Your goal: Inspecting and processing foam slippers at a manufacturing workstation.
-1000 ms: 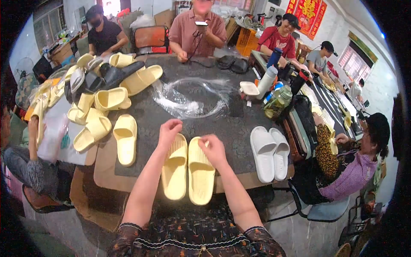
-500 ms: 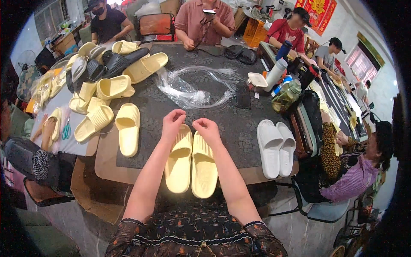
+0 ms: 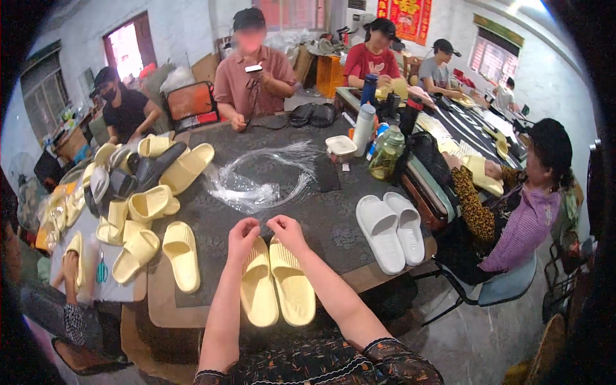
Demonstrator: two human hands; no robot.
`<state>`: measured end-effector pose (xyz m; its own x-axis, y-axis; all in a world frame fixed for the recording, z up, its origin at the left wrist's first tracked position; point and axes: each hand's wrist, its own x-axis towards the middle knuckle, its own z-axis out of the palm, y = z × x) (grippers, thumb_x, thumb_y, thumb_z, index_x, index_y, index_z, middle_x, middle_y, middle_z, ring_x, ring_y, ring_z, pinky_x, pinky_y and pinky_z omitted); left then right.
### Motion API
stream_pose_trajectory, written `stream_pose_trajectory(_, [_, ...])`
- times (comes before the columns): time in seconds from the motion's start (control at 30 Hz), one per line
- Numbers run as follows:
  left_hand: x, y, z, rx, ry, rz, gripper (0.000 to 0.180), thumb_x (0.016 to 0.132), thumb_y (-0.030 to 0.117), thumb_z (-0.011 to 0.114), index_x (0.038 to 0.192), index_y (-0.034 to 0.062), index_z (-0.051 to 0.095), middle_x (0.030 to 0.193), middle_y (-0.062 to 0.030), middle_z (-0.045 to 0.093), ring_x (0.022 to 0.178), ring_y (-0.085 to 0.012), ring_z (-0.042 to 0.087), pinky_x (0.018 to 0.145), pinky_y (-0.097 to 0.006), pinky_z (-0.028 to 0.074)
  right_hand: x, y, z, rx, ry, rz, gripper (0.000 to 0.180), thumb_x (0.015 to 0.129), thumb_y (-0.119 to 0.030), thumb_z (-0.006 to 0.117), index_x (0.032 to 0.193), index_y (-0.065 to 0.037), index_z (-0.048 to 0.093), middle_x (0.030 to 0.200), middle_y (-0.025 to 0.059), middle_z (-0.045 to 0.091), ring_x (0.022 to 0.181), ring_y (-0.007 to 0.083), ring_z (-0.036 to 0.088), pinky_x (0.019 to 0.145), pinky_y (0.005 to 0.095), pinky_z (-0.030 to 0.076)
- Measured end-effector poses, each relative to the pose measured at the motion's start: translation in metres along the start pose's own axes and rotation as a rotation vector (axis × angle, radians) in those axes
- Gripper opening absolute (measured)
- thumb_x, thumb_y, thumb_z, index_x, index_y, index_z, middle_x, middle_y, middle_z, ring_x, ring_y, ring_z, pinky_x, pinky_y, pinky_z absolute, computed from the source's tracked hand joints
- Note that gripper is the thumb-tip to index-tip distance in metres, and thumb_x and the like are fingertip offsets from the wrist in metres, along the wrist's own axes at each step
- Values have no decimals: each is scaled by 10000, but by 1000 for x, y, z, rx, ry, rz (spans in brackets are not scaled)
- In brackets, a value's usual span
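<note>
Two pale yellow ribbed slides (image 3: 276, 285) lie side by side, touching, at the near edge of the dark table (image 3: 333, 218), toes toward the person. The left hand (image 3: 242, 235) and right hand (image 3: 286, 230) rest at their toe ends with fingers pinched together; what they pinch cannot be made out. One white pair (image 3: 390, 230) lies to the right, one single yellow slide (image 3: 181, 255) to the left; the heap (image 3: 128, 192) beyond overlaps too much to count.

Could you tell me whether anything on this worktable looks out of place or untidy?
The pair of yellow slippers under the left hand and right hand lies neatly side by side, as does the white pair. The yellow slippers at the left are heaped at all angles, and clear plastic bags lie crumpled mid-table.
</note>
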<state>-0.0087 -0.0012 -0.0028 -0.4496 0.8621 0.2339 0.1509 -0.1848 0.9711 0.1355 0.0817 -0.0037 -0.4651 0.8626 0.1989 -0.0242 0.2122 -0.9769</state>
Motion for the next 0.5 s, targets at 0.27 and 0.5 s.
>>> stream_pose_trajectory(0.27, [-13,10,2,422,-245,-97,197,816,155,668,973,40,699,819,-38,700,740,-105,639,704,-265,501,3,16,-2,21,282,9,169,887,-173,613,871,-10,652,729,-17,587,693,63,508,638,250,438])
stream_pose_trajectory(0.5, [-4,-2,-3,213,15,-29,139,833,19,608,957,-5,668,832,-37,675,712,-98,597,679,-243,481,-6,-27,3,-133,146,-196,290,847,-247,668,1077,-73,643,833,-16,657,617,57,490,591,233,436])
